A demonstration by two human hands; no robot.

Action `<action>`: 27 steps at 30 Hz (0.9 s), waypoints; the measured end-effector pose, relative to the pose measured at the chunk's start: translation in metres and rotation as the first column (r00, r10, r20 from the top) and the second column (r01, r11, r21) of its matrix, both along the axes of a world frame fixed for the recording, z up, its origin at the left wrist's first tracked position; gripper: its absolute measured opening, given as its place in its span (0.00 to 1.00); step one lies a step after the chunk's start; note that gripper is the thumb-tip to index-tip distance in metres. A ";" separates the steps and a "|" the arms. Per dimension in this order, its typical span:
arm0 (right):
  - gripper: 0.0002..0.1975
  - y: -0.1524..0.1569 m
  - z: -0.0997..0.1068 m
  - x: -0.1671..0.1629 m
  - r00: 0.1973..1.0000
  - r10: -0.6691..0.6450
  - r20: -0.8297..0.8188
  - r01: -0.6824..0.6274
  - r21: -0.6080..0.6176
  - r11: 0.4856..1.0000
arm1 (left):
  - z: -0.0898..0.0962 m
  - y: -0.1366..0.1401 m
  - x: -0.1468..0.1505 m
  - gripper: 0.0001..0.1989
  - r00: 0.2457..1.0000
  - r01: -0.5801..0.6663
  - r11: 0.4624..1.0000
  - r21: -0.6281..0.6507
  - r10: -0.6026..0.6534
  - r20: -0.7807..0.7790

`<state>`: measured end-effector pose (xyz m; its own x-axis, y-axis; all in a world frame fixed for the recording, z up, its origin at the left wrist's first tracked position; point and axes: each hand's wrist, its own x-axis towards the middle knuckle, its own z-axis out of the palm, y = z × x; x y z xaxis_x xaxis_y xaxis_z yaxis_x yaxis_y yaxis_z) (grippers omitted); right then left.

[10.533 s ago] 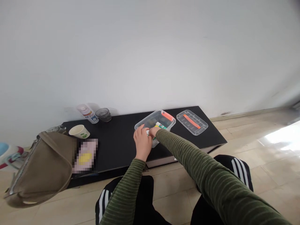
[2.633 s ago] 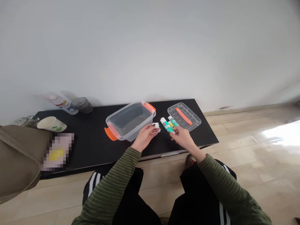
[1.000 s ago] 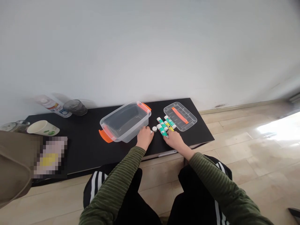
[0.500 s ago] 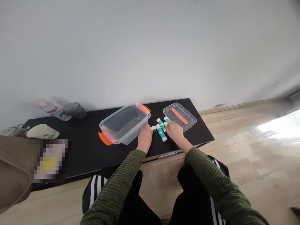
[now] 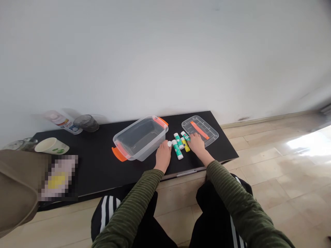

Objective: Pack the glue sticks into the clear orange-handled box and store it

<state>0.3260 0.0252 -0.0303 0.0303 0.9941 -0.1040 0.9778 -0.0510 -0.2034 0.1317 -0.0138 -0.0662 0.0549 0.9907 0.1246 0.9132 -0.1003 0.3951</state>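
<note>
My left hand [image 5: 163, 156] is closed around a glue stick [image 5: 169, 143], of which only the round white end shows. Just right of it, two green glue sticks with white ends lie side by side on the black table, a nearer one [image 5: 177, 150] and a farther one [image 5: 178, 141]. A yellow glue stick [image 5: 185, 145] rests against them. My right hand [image 5: 197, 143] pinches the near end of another green glue stick [image 5: 184, 135], beside the yellow one. Left of my left hand stands a clear plastic box [image 5: 141, 137] without its lid, with orange latches.
Behind my right hand, the clear lid [image 5: 213, 132] with an orange handle lies flat. Farther left are a paper cup [image 5: 50, 146], a spray can [image 5: 64, 122] and a dark glass [image 5: 86, 123]. A brown cloth-like shape [image 5: 15, 189] fills the left edge; a wall backs the black table [image 5: 98, 168].
My right hand has shifted slightly away from the yellow glue stick, which now shows fully, and is at the green one beyond. My left hand keeps its hold. The view has shifted a little.
</note>
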 end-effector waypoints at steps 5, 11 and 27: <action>0.14 -0.001 -0.002 -0.005 1.000 -0.014 0.000 0.014 -0.028 0.999 | -0.012 0.002 0.001 0.19 0.988 -0.012 0.998 0.063 0.002 0.155; 0.13 -0.010 0.016 -0.004 0.991 -0.043 -0.124 0.050 0.055 0.997 | 0.002 0.001 -0.001 0.15 0.852 -0.092 0.996 0.013 0.072 0.518; 0.13 -0.077 0.032 -0.011 0.743 0.244 -0.623 -0.218 0.120 0.969 | 0.043 -0.011 0.010 0.12 -0.264 0.111 0.954 -0.280 0.300 0.917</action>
